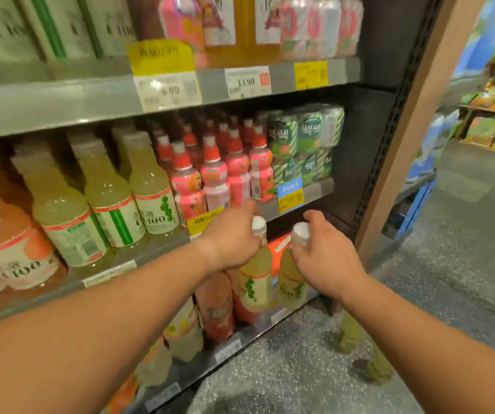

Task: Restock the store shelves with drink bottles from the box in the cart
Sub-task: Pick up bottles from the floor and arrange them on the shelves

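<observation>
Both forearms reach toward the shelf edge point(297, 201). Left hand point(234, 237) grips the neck of a pale yellow bottle point(256, 282), fingers curled round it under the white cap. Right hand point(324, 252) grips a second yellow bottle point(292, 282) the same way. Both bottles hang upright, just beside each other, below that shelf edge. Above the edge stand pink bottles point(213, 174); further left, more yellow bottles point(105, 192). Green cans point(306, 138) sit at its right end.
</observation>
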